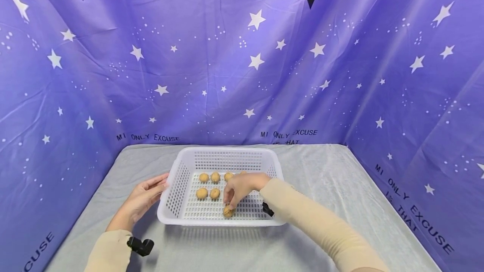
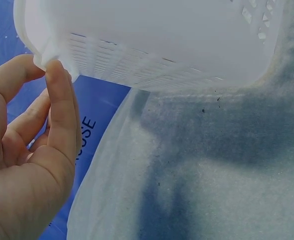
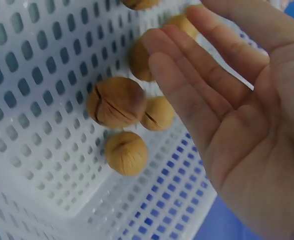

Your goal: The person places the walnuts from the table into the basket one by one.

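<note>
A white plastic basket (image 1: 219,223) with perforated walls and floor holds several round tan walnuts. My left hand (image 1: 140,200) grips the basket's left rim; in the left wrist view thumb and fingers pinch its edge (image 2: 39,52). My right hand (image 1: 243,186) reaches into the basket, thumb and fingertips on a walnut (image 1: 228,211) near the front wall. More walnuts (image 1: 215,193) lie in two rough rows behind and left of it, some covered by the hand. In the right wrist view, cracks show in a walnut (image 3: 117,102) beside the other fingers; the thumb and index tips lie at the top edge.
A pale grey cloth (image 1: 321,179) covers the table under the basket. Purple star-printed curtains (image 1: 211,53) stand behind and at both sides. Black wrist cameras (image 1: 140,246) are strapped to both wrists.
</note>
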The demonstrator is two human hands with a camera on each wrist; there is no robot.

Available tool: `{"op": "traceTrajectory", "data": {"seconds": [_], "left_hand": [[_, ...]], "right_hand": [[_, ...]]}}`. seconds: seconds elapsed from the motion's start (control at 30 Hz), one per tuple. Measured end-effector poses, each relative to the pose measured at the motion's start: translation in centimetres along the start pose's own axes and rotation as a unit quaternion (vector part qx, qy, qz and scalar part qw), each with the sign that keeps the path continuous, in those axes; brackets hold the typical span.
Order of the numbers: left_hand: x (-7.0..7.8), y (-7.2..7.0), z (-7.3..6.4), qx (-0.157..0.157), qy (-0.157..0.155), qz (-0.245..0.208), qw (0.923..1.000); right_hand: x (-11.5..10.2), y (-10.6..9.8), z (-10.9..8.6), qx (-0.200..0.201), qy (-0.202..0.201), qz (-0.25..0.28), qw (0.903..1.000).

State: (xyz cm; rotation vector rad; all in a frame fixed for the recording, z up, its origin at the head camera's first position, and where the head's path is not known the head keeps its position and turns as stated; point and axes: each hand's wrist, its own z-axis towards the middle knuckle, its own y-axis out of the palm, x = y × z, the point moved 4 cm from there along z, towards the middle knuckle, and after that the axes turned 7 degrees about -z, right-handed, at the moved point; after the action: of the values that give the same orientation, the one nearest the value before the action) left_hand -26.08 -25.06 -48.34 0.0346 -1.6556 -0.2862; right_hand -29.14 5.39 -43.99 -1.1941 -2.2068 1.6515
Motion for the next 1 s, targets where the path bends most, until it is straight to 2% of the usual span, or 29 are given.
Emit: {"op": "traceTrajectory", "data": {"seconds": [0.07,0.2,0.3,0.53,0.67,1.0], "left_hand": [[0.0,0.0,0.0,0.004,-0.002,0.005,1.0],[0.1,0.0,0.0,0.011,-0.005,0.013,0.9998],[0.2,0.0,-0.1,0.012,-0.007,0.017,0.9998],[0.3,0.1,-0.1,0.01,-0.004,0.019,0.9998],[0.4,0.2,-0.1,0.006,-0.001,0.019,0.9998],[0.3,0.0,-0.2,0.001,0.008,0.022,0.9997]], "right_hand": [[0.2,-0.4,-0.3,0.008,-0.01,0.019,0.9997],[0.9,-1.6,-1.4,0.024,-0.027,0.096,0.9947],[1.5,-2.6,-2.6,0.043,-0.027,0.121,0.9913],[3.6,-4.3,-5.9,0.091,-0.028,0.104,0.9899],[4.8,-4.7,-8.1,0.118,-0.014,0.102,0.9877],[7.9,-4.3,-12.7,0.17,-0.013,0.125,0.9775]]}}
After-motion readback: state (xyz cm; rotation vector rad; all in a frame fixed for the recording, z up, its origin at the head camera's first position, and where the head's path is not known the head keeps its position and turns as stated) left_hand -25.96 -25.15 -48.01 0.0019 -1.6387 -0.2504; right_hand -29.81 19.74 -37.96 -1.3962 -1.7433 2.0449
